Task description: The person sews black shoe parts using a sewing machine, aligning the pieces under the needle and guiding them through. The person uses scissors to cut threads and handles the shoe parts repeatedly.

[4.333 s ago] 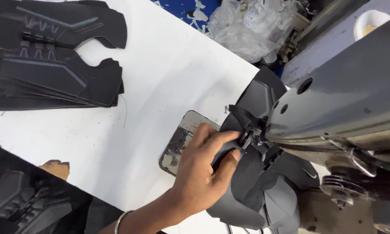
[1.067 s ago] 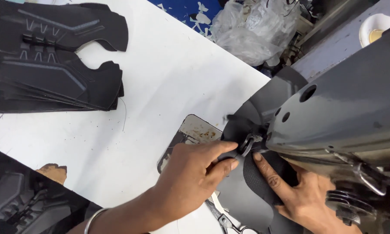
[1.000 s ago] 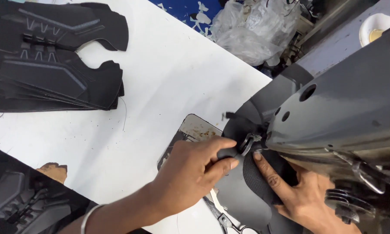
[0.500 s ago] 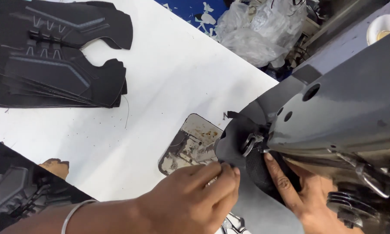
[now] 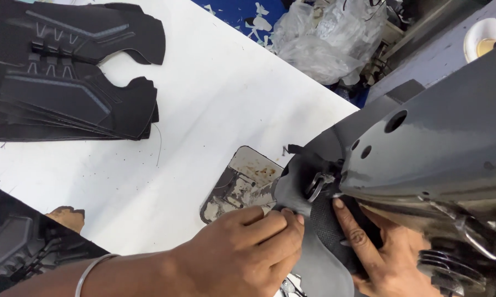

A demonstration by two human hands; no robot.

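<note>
A black shoe upper piece (image 5: 319, 220) lies under the needle area of a grey sewing machine (image 5: 440, 143). My left hand (image 5: 242, 253) pinches the near edge of the piece with thumb and fingers. My right hand (image 5: 380, 258) sits under the machine's arm, fingers pressed flat on the mesh part of the same piece. The presser foot (image 5: 317, 184) rests on the piece, just above both hands. A thin bangle is on my left wrist.
A stack of black cut shoe uppers (image 5: 66, 77) lies at the far left of the white table (image 5: 215, 93). A worn metal plate (image 5: 242, 181) is set into the table. Crumpled clear plastic bags (image 5: 330, 38) sit at the back. More black pieces (image 5: 22, 247) are at bottom left.
My left hand has slid down and back along the piece toward me. My right hand came in under the machine arm and stays on the piece. The view shifted slightly.
</note>
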